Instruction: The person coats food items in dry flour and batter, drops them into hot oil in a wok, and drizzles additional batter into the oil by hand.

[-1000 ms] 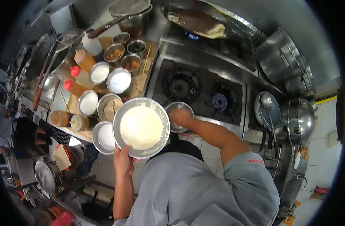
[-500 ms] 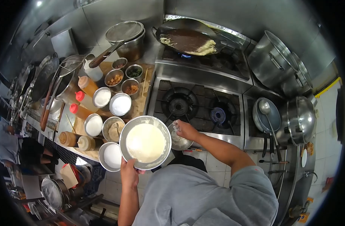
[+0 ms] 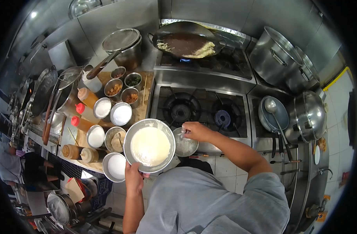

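Observation:
My left hand grips the lower rim of a wide metal bowl that holds smooth, pale batter. To its right is a smaller metal bowl, with a thin layer of white powder or residue inside. My right hand is over this bowl's upper edge, its fingers pinched together around something whitish too small to identify. Part of the small bowl is hidden behind the batter bowl. Close to the left side of the batter bowl sit a bowl of white powder and a bowl of tan powder.
At the back, a wok of dark liquid, with pale batter-like clumps, stands over a blue flame. Burners lie ahead. Squeeze bottles and seasoning bowls line the left board. Tall pots and a ladle are right. Another person is far left.
The view has shifted slightly. My right hand has lifted a little from the small bowl, showing more of its inside. My left hand keeps the batter bowl almost in place.

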`<move>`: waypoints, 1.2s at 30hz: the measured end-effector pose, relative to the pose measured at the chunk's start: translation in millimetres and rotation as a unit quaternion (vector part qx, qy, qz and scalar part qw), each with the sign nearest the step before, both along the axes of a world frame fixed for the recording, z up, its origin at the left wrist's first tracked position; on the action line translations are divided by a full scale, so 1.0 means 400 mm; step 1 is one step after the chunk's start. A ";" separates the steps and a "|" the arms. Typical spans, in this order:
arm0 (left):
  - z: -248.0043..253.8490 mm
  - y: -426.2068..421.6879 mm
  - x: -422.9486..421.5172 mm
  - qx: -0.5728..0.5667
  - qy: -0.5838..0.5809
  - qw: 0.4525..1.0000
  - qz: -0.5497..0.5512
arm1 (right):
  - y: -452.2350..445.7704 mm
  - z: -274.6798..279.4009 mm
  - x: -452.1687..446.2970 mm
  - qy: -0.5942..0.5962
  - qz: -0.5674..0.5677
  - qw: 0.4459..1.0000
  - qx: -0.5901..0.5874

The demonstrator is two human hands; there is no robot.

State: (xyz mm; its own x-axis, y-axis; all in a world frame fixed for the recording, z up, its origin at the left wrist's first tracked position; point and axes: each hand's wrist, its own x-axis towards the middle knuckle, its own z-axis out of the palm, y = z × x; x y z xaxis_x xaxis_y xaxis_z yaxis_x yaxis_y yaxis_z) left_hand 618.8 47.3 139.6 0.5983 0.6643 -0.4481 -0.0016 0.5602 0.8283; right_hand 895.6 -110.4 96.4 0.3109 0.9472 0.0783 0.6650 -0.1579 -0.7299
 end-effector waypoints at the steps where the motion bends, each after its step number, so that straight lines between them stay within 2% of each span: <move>1: 0.000 0.005 0.005 0.002 -0.010 1.000 -0.005 | 0.001 0.018 0.003 0.002 0.002 1.000 0.005; 3: -0.007 0.014 0.007 0.002 -0.023 1.000 -0.009 | 0.004 0.057 0.008 0.016 0.007 1.000 0.014; 4: -0.012 0.017 0.009 -0.001 -0.012 1.000 0.003 | 0.008 0.079 0.014 -0.013 0.017 0.999 0.025; 12: -0.028 0.056 0.021 0.015 0.008 0.999 -0.028 | 0.028 0.369 0.040 0.016 0.018 1.000 0.017; 13: -0.032 0.057 0.027 0.013 0.002 1.000 -0.023 | 0.031 0.398 0.043 0.066 0.007 0.998 0.001; 15: -0.045 0.058 0.040 0.007 -0.007 1.000 -0.011 | 0.037 0.434 0.056 0.040 0.021 0.999 -0.028; 17: -0.061 0.067 0.038 0.003 0.011 1.000 -0.028 | 0.043 0.397 0.073 0.038 -0.004 0.997 -0.070; 21: -0.053 0.069 0.032 0.007 0.023 0.999 -0.035 | 0.030 0.181 0.062 0.025 -0.026 0.983 -0.178; 23: -0.044 0.068 0.025 0.006 0.024 0.999 -0.024 | 0.015 -0.015 0.046 -0.038 -0.020 0.982 -0.182; 25: -0.042 0.066 0.020 0.000 0.031 0.999 -0.007 | 0.015 -0.145 0.009 -0.077 -0.034 0.974 -0.211; 27: -0.036 0.062 0.016 -0.001 0.033 0.999 0.000 | 0.016 -0.257 -0.040 -0.140 -0.091 0.977 -0.131; 28: -0.031 0.059 0.015 -0.001 0.034 0.999 0.004 | 0.020 -0.275 -0.064 -0.170 -0.121 0.974 -0.091; 36: -0.005 0.028 0.016 0.005 0.066 0.997 0.032 | 0.050 -0.333 -0.099 -0.274 -0.083 0.958 -0.033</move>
State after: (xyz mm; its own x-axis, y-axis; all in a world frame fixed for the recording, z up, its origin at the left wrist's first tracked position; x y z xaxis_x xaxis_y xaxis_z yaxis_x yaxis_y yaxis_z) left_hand 625.1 58.5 137.8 0.4902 0.7045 -0.5131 0.0721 0.5539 0.8294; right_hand 856.2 -90.4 -36.9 0.3864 0.8973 0.2135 0.9073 -0.3282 -0.2628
